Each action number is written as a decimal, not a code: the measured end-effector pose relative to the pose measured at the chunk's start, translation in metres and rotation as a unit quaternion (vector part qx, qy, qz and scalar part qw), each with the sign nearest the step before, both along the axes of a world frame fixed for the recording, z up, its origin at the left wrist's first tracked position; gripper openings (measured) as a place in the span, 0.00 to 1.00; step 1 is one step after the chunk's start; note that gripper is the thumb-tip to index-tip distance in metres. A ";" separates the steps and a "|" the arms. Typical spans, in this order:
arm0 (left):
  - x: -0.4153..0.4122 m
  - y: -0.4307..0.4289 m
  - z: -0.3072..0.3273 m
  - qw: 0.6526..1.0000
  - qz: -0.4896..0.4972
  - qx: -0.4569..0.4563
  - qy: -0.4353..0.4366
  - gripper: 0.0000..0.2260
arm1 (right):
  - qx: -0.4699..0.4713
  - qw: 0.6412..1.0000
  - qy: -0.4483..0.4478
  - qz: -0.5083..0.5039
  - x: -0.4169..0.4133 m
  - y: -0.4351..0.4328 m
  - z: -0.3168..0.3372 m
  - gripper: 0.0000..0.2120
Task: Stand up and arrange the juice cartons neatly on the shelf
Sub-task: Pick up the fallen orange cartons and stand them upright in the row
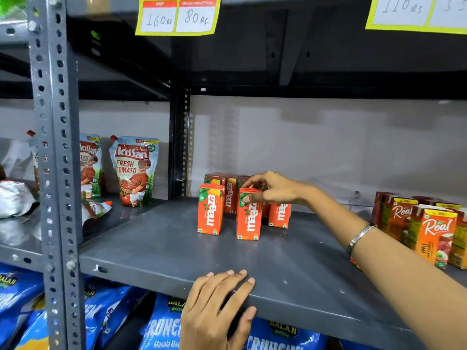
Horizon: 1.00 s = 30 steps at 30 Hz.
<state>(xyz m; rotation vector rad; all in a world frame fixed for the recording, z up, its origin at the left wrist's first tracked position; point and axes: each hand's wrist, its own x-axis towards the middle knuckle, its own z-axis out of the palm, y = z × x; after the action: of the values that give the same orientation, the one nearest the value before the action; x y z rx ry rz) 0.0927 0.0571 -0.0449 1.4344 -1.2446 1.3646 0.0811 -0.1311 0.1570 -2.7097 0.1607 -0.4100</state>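
Several small orange Maaza juice cartons stand upright on the grey metal shelf (156,248), near its back middle. My right hand (271,189) reaches in from the right and pinches the top of the front middle carton (249,221) between thumb and fingers. Another carton (210,210) stands just left of it, apart from my hand, and one more (279,214) stands behind to the right. Further cartons (228,195) sit in a row behind them. My left hand (217,306) rests on the shelf's front edge, fingers on top and thumb against the lip.
Real apple juice cartons (433,233) stand grouped at the shelf's right end. Kissan tomato pouches (134,170) stand on the neighbouring shelf to the left, past a perforated grey upright (54,173). Blue Balaji wafer bags (161,327) fill the shelf below. Yellow price tags (177,16) hang above.
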 end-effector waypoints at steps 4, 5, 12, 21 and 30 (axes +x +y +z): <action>0.001 -0.001 0.000 1.000 0.003 -0.005 -0.005 0.16 | 0.001 1.000 -0.001 -0.006 0.000 0.002 0.001 0.18; 0.001 -0.001 0.000 1.000 0.004 -0.007 -0.005 0.16 | 0.001 1.000 -0.004 -0.008 0.000 0.003 0.001 0.18; 0.001 -0.002 -0.001 1.000 0.000 -0.009 0.001 0.15 | 0.001 1.000 -0.002 -0.019 0.001 0.004 0.001 0.17; -0.002 -0.001 -0.002 1.000 -0.015 -0.017 0.020 0.14 | -0.038 0.997 -0.024 -0.058 -0.009 0.002 -0.003 0.28; -0.038 -0.030 0.008 0.999 -0.048 -0.011 -0.021 0.15 | 0.001 0.953 0.208 -0.218 -0.119 -0.046 0.008 0.24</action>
<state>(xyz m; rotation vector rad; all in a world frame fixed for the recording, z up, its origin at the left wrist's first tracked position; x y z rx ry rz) 0.0544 0.0275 -0.0369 1.3201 -1.3042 1.3463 -0.0378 -0.1770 0.1650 -2.7092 0.8850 0.0554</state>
